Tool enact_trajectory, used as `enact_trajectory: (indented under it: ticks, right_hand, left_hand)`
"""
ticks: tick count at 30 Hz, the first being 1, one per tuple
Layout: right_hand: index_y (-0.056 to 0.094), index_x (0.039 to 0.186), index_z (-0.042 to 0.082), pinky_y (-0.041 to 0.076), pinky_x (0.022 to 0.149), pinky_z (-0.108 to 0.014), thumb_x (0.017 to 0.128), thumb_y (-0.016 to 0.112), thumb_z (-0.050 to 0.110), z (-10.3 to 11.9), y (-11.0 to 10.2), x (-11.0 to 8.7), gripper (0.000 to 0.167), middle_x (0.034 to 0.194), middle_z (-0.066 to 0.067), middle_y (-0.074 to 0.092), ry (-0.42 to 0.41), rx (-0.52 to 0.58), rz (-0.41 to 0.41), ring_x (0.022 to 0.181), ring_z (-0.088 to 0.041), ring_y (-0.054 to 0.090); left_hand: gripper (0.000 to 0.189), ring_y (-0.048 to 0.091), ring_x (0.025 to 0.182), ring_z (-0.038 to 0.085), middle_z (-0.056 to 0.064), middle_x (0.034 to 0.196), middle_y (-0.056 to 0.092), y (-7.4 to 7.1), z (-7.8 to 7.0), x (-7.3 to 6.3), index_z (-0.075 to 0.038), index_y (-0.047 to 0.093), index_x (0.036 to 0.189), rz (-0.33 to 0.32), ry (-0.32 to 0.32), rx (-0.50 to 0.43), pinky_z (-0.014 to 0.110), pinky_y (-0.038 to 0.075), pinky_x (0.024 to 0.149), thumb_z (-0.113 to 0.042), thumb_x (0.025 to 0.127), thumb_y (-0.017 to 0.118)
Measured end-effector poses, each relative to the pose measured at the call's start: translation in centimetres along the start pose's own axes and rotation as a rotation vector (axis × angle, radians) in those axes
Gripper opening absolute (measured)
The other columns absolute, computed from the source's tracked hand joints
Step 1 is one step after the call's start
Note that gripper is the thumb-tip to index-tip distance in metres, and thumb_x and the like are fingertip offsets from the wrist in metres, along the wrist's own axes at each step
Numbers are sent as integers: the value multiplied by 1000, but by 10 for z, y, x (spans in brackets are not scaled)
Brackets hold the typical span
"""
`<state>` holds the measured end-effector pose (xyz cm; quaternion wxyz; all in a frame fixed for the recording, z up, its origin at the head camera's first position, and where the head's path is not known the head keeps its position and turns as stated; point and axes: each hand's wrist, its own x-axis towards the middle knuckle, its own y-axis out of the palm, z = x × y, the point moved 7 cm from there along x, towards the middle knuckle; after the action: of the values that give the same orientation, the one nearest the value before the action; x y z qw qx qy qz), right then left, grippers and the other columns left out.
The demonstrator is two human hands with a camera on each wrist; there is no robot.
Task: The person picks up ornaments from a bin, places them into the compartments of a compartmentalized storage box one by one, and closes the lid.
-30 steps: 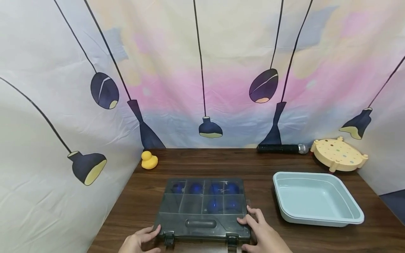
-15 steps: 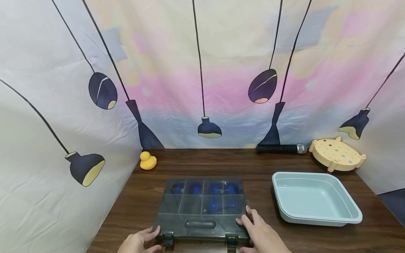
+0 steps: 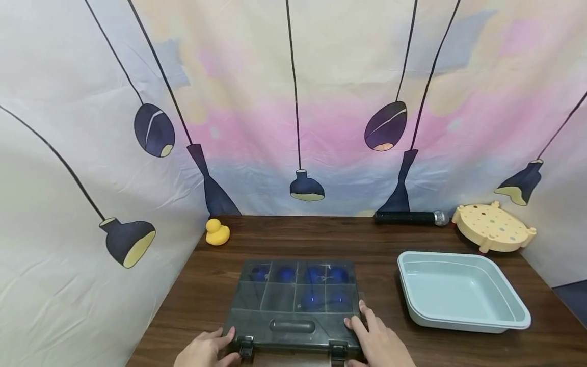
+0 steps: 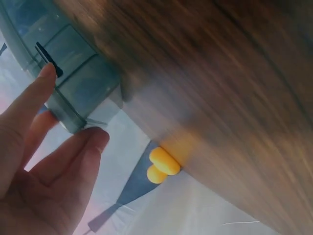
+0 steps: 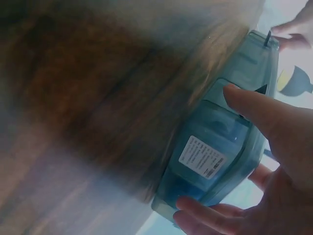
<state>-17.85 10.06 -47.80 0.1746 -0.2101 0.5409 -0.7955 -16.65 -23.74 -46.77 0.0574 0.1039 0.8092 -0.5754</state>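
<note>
A dark translucent compartment case (image 3: 257, 323) lies on the wooden table, its lid down. Blue round things (image 3: 286, 275) show through several compartments. My left hand (image 3: 202, 350) grips the near left corner; in the left wrist view its thumb (image 4: 46, 73) is at a black latch and its other fingers lie along the side. With my right hand (image 3: 381, 342) I hold the near right corner, fingers on the side and lid edge. The right wrist view shows that thumb (image 5: 239, 100) at the case front and a white label (image 5: 201, 156) on the case.
A pale blue tray (image 3: 463, 326) stands to the right of the case. Behind it are a black microphone (image 3: 405, 218) and a yellow spotted toy (image 3: 492, 224) with stubby knobs. A yellow rubber duck (image 3: 217, 233) sits at the back left, before a printed cloth backdrop (image 3: 257, 127).
Both hands keep their hold on the case, with only slight shifts of the fingers. The head view has shifted a little; the case stays in place.
</note>
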Motion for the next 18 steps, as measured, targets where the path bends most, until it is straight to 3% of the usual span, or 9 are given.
enact_trajectory:
  ticks: [3, 6, 10, 14, 16, 18]
  right_hand:
    - [50, 121, 14, 54, 67, -46, 76, 76, 51, 4, 1, 2, 63, 133, -34, 40, 24, -60, 22, 99, -39, 60]
    - [51, 114, 11, 52, 61, -41, 70, 81, 47, 12, -1, 4, 64, 128, -34, 44, 13, -164, -25, 83, -33, 61]
    - [46, 99, 6, 43, 47, -32, 57, 88, 48, 23, -4, 6, 72, 118, -36, 51, -17, -354, -147, 57, -24, 52]
    - [39, 88, 5, 38, 41, -28, 40, 88, 59, 35, -4, 7, 87, 109, -37, 56, -56, -554, -302, 46, -19, 40]
    - [37, 83, 5, 35, 38, -27, 59, 82, 46, 41, -5, 8, 65, 102, -38, 58, -88, -629, -423, 41, -16, 35]
    - [35, 79, 5, 30, 34, -26, 82, 63, 31, 45, -6, 8, 38, 95, -39, 60, -116, -670, -534, 37, -14, 29]
  left_hand:
    - [59, 58, 103, 42, 27, 115, 62, 0, -5, 0, -5, 67, 122, 2, 39, 32, 58, 50, 81, -45, 80, 75]
    - [58, 58, 100, 45, 31, 114, 61, 0, -10, -1, -1, 66, 121, -6, 88, 60, 59, 50, 79, -41, 79, 76]
    - [60, 58, 95, 47, 36, 113, 58, 2, -17, -3, 4, 64, 119, -30, 132, 106, 57, 51, 75, -38, 79, 77]
    - [64, 58, 91, 46, 37, 113, 56, 6, -24, -4, 9, 62, 117, -55, 127, 167, 54, 54, 66, -38, 78, 78]
    - [64, 58, 90, 45, 37, 112, 56, 8, -27, -5, 11, 61, 116, -69, 122, 202, 52, 54, 61, -36, 77, 79]
    - [63, 58, 89, 44, 36, 111, 56, 9, -30, -5, 12, 61, 115, -85, 122, 237, 52, 54, 60, -32, 76, 81]
